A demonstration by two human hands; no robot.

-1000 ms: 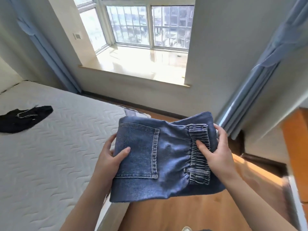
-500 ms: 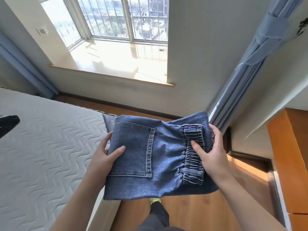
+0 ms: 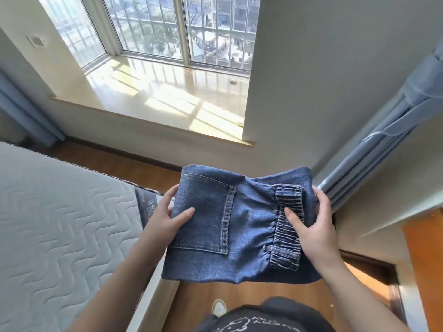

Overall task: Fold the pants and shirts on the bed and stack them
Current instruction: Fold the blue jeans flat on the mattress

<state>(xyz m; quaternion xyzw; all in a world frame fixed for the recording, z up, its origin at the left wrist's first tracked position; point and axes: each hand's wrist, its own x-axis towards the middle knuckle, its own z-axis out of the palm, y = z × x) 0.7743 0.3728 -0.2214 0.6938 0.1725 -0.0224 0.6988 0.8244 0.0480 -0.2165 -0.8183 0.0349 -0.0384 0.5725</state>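
The folded blue denim pants (image 3: 239,226) look matt and coarsely woven, with a ribbed, gathered elastic waistband (image 3: 287,226). The white quilted cloth mattress (image 3: 60,224) is soft and matt. The brown wooden floor (image 3: 239,295) has a slight sheen; the pale window sill (image 3: 167,99) is glossy.

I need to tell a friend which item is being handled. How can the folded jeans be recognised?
Beside the mattress, both hands hold the folded jeans above the wooden floor. It is the only blue denim, with a stitched pocket and gathered elastic waistband.

bed (image 3: 60,224) left, folded pants (image 3: 237,226) right, window (image 3: 167,27) behind
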